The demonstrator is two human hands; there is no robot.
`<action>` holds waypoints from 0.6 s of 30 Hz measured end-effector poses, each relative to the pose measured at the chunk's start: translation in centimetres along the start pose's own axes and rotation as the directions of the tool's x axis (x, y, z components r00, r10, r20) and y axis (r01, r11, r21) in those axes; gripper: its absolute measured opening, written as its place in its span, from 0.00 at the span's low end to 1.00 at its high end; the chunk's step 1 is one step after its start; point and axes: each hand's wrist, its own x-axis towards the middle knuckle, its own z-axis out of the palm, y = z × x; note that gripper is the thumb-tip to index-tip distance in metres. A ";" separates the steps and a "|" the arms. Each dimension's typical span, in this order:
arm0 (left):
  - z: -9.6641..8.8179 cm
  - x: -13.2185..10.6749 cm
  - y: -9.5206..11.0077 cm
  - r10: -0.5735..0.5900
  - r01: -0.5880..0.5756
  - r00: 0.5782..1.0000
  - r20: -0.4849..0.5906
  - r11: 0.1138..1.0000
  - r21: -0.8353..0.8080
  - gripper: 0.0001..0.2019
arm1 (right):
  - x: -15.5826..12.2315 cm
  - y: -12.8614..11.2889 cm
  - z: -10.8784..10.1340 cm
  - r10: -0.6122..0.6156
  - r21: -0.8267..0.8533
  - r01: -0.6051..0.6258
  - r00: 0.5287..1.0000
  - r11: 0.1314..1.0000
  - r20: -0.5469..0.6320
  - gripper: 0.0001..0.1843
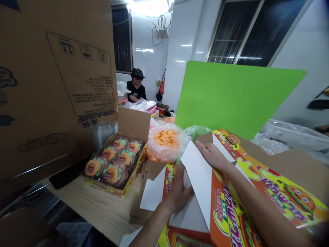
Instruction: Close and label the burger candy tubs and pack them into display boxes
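Both rest on the carton [226,212], left hand [178,192] lower, right hand [212,154] higher.

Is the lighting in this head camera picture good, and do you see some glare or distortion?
In the head view, the bright ceiling lamp is blown out to white, glare streaks cross the white tiled wall, and the wide lens makes the dark barred window lean strongly.

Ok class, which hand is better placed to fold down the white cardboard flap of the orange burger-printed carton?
Right, probably: the right hand lays its fingers at the top of the white cardboard flap on the orange burger-printed carton, while the left hand sits lower, at the flap's far side.
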 end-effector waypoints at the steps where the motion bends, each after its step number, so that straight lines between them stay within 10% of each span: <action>1: 0.5 0.0 -0.4 -0.020 0.020 1.000 0.017 1.000 -0.015 0.22 | -0.1 0.0 0.1 -0.011 -0.030 0.011 1.000 0.999 0.012 0.39; 6: 0.9 -0.5 -2.4 -0.197 0.200 0.980 0.030 0.974 -0.111 0.20 | -0.3 0.0 0.9 0.041 -0.241 0.011 0.977 0.971 0.208 0.27; 10: 0.1 -0.2 -3.9 -0.362 0.344 0.931 -0.054 0.916 -0.209 0.29 | -0.6 -0.6 1.8 0.188 -0.463 -0.043 0.944 0.885 0.271 0.37; 18: -0.5 -0.7 -3.8 -0.534 0.581 0.805 0.257 0.623 -0.525 0.28 | -2.1 -3.3 -1.6 0.149 -0.540 0.032 0.946 0.841 0.287 0.28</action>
